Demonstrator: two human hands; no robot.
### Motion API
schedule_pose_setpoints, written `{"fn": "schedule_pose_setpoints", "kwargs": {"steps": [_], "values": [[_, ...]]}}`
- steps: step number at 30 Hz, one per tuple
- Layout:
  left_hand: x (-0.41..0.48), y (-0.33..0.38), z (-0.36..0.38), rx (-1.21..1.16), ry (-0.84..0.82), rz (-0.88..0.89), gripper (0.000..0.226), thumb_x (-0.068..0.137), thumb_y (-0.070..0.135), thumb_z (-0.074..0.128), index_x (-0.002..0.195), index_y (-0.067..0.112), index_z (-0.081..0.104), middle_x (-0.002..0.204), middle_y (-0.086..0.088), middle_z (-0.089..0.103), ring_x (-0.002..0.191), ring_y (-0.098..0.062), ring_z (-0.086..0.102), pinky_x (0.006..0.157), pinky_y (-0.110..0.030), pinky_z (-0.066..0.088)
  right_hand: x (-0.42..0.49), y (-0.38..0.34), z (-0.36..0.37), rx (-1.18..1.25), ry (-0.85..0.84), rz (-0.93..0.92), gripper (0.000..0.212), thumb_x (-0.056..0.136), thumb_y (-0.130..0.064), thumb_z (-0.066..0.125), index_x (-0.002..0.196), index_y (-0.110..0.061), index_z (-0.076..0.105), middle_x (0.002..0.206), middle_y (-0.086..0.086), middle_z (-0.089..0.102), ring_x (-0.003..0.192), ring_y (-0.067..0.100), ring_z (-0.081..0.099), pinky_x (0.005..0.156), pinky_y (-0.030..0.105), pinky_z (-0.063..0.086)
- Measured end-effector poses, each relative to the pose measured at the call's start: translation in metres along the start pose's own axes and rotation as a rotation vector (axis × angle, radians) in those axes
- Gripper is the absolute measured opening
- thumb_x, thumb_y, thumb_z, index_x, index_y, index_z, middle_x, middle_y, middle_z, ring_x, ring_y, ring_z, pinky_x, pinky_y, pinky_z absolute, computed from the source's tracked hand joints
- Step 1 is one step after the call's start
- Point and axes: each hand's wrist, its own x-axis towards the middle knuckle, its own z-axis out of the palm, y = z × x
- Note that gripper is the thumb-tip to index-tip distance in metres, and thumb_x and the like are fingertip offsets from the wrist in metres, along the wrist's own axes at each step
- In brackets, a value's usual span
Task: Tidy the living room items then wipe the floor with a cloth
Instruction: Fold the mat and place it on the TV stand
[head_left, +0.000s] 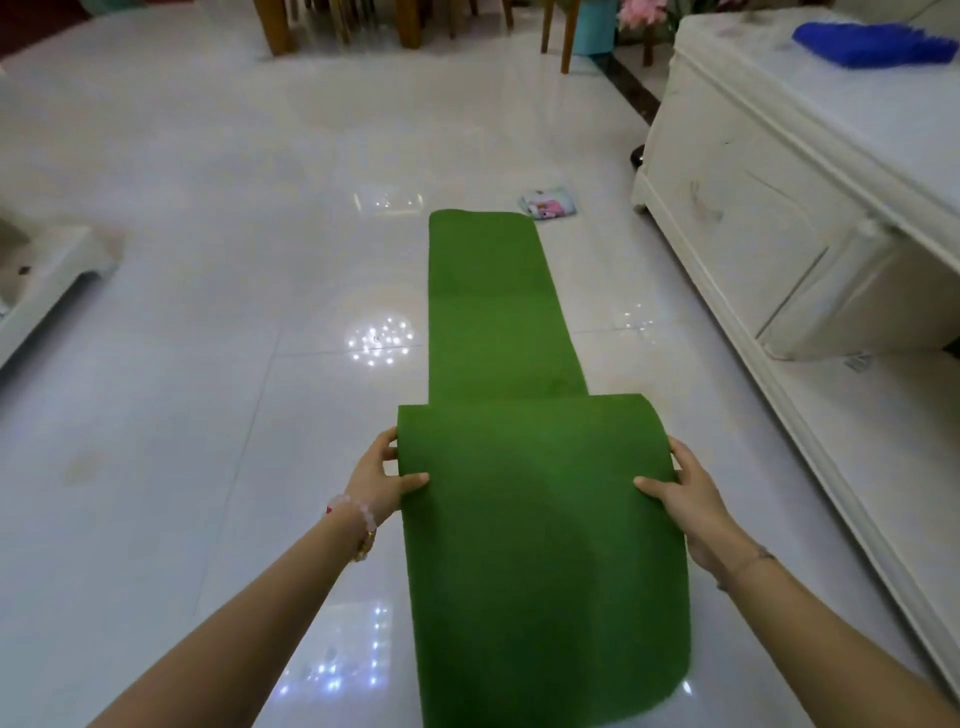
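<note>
A long green mat (540, 525) lies lengthwise on the glossy white tile floor (208, 291). Its near part is lifted and curled over into a fold, while the far strip still lies flat and runs toward the middle of the room. My left hand (382, 475) grips the fold's left edge, thumb on top. At the right edge my right hand (688, 499) holds the fold the same way. Beyond the mat's far end a small folded cloth (549, 201) with a pink print rests on the tiles.
A white cabinet (779, 218) runs along the right, with a blue brush-like item (872, 44) on top. A white furniture corner (47, 270) juts in at the left. Wooden chair and table legs (410, 23) and a teal bin (597, 26) stand at the back.
</note>
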Motion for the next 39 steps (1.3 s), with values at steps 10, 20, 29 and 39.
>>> {"fn": "schedule_pose_setpoints", "kwargs": {"steps": [10,20,29,39], "values": [[0.092,-0.048,0.030,-0.008,-0.003,-0.115,0.059,0.085,-0.003,0.061,0.137,0.018,0.041,0.122,-0.010,0.048,0.102,-0.030,0.053,0.075,-0.039,0.051,0.073,0.051,0.016,-0.102,0.043,-0.004,0.049,0.086,0.000,0.060,0.132,-0.010,0.045,0.124,0.015,0.057,0.097,0.024,0.057,0.081,0.035,0.049],[0.094,-0.096,0.033,0.003,0.084,-0.122,0.057,0.085,0.010,0.066,0.136,0.017,0.041,0.112,-0.012,0.053,0.105,-0.031,0.055,0.093,-0.049,0.047,0.071,0.089,0.013,-0.292,-0.079,-0.041,0.083,0.080,-0.019,0.071,0.146,-0.024,0.022,0.140,0.002,0.038,0.121,0.020,0.042,0.103,0.039,0.039],[0.016,-0.133,0.048,0.004,-0.030,-0.174,0.066,0.079,0.011,0.071,0.135,0.016,0.036,0.113,0.002,0.048,0.088,-0.007,0.056,0.060,-0.015,0.047,0.042,0.123,0.004,-0.307,-0.119,-0.015,0.092,0.079,-0.019,0.072,0.148,-0.029,0.012,0.150,-0.005,0.029,0.131,0.019,0.037,0.108,0.042,0.036],[0.027,-0.143,0.055,0.019,-0.030,-0.296,0.070,0.077,0.006,0.072,0.136,0.004,0.036,0.125,-0.017,0.052,0.097,-0.026,0.053,0.087,-0.036,0.046,0.056,0.136,0.009,-0.362,-0.102,0.011,0.092,0.075,-0.014,0.076,0.148,-0.022,0.020,0.141,0.000,0.045,0.121,0.017,0.047,0.102,0.030,0.039]]}}
